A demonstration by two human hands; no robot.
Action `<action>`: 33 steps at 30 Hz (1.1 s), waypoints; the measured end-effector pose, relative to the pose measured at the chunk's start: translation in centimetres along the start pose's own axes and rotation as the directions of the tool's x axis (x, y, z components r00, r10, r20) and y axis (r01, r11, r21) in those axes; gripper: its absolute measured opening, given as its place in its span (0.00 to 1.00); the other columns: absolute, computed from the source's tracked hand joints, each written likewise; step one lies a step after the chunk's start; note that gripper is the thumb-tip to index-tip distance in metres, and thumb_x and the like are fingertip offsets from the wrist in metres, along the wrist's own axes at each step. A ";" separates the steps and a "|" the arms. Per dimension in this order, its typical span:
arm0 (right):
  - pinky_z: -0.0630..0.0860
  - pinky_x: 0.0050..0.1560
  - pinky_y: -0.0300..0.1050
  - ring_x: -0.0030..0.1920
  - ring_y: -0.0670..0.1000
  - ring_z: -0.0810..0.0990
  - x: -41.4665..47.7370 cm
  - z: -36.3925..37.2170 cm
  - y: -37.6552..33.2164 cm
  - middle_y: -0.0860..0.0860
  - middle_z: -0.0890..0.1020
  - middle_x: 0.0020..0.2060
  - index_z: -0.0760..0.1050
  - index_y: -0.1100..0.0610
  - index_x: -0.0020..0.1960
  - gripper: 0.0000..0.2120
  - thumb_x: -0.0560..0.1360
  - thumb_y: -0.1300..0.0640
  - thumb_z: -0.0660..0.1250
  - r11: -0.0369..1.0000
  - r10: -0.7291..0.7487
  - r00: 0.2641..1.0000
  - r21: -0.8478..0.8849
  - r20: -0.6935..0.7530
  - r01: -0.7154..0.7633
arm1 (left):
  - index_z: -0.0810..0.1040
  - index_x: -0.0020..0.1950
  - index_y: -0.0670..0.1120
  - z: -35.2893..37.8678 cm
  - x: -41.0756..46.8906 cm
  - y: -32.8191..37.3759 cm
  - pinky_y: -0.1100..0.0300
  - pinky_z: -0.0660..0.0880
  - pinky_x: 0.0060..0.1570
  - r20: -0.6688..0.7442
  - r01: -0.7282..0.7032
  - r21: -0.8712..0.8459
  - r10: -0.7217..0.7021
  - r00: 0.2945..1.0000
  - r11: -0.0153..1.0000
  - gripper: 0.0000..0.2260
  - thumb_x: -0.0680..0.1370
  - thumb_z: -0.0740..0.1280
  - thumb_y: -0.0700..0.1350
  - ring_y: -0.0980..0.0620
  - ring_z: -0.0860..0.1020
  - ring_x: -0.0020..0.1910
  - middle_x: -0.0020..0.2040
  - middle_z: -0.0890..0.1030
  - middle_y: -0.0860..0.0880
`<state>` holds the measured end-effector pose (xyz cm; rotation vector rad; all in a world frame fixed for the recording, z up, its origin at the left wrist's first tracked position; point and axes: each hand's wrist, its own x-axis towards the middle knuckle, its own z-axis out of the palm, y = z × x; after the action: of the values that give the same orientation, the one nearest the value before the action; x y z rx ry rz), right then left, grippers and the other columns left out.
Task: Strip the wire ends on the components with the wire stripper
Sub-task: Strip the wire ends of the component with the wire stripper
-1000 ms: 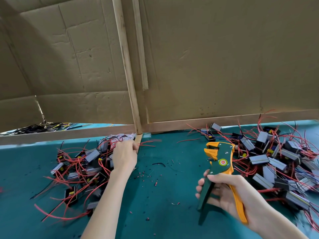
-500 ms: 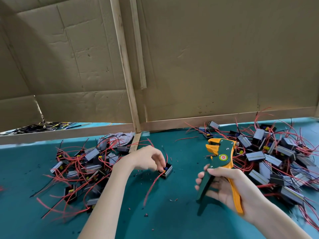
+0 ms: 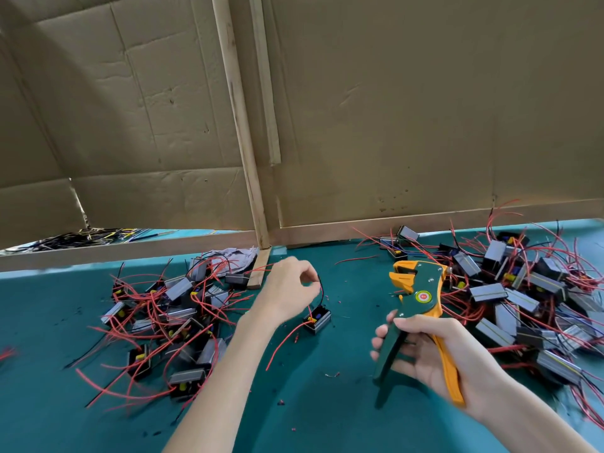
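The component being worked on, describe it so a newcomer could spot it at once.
On the teal table, a left heap and a right heap of wired components flank a middle strip. There, between the left hand and the wire stripper in the right hand, sits one small black component. It alone lies apart from both heaps, its black wire pinched by the left hand.

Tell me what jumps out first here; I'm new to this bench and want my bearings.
The green-and-orange wire stripper stands out at centre right, gripped by the right hand. A left pile and a right pile of grey components with red wires lie on the teal table. Between them the left hand pinches a wire from a lone component.
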<state>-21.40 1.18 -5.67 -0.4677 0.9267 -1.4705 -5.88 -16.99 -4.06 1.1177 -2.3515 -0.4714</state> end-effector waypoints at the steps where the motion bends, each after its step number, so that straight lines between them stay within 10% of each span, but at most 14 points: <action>1: 0.82 0.39 0.56 0.38 0.62 0.82 0.0 0.0 0.0 0.64 0.80 0.39 0.75 0.66 0.47 0.16 0.60 0.65 0.70 1.000 0.002 1.000 0.001 0.000 -0.002 | 0.80 0.43 0.49 0.4 0.0 0.1 0.69 0.62 0.41 -0.045 -0.010 0.025 0.011 0.999 1.000 0.04 0.76 0.67 0.46 0.55 0.72 0.45 0.43 0.75 0.52; 6: 0.82 0.39 0.56 0.38 0.62 0.82 0.0 0.0 0.0 0.64 0.80 0.39 0.75 0.67 0.47 0.15 0.60 0.65 0.70 1.000 0.006 1.000 0.003 -0.005 -0.006 | 0.82 0.55 0.45 2.2 -0.4 0.7 0.57 0.67 0.55 -0.001 0.002 0.255 -0.001 1.000 0.967 0.17 0.78 0.64 0.56 0.49 0.66 0.57 0.47 0.72 0.46; 13: 0.82 0.40 0.57 0.38 0.62 0.83 0.2 -0.2 0.1 0.64 0.80 0.39 0.75 0.67 0.47 0.15 0.61 0.65 0.70 1.000 0.019 1.000 0.004 -0.009 -0.019 | 0.82 0.52 0.40 3.4 -0.7 0.9 0.61 0.63 0.59 -0.006 -0.095 0.317 0.103 0.995 0.944 0.09 0.79 0.65 0.43 0.48 0.65 0.60 0.59 0.74 0.46; 19: 0.81 0.40 0.58 0.39 0.64 0.83 0.6 -0.5 0.3 0.65 0.80 0.39 0.76 0.67 0.49 0.18 0.59 0.65 0.71 1.000 0.011 1.000 -0.024 -0.016 -0.011 | 0.78 0.37 0.36 3.2 -0.7 1.4 0.58 0.65 0.39 0.023 0.039 -0.134 -0.036 0.999 0.990 0.12 0.78 0.66 0.41 0.47 0.72 0.38 0.42 0.82 0.40; 24: 0.81 0.41 0.58 0.40 0.65 0.82 0.6 -0.5 0.1 0.66 0.80 0.39 0.78 0.66 0.47 0.14 0.62 0.64 0.72 0.989 -0.040 0.999 -0.142 0.032 0.044 | 0.79 0.46 0.45 2.0 -0.7 2.6 0.67 0.76 0.47 0.041 -0.003 -0.641 0.038 0.998 0.767 0.10 0.79 0.62 0.33 0.58 0.82 0.39 0.42 0.83 0.47; 33: 0.80 0.39 0.59 0.37 0.66 0.81 -0.4 0.6 -0.6 0.67 0.79 0.37 0.76 0.67 0.46 0.13 0.62 0.67 0.71 0.972 -0.058 0.983 -0.216 0.174 0.096 | 0.82 0.41 0.50 -2.7 -1.2 4.7 0.67 0.73 0.32 0.092 -0.049 -0.719 0.164 0.982 0.693 0.06 0.77 0.69 0.41 0.56 0.73 0.33 0.39 0.77 0.46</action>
<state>-21.28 1.34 -4.72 -0.7887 0.9530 -1.3791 -6.59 -13.46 0.18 0.5691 -2.0020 -1.3304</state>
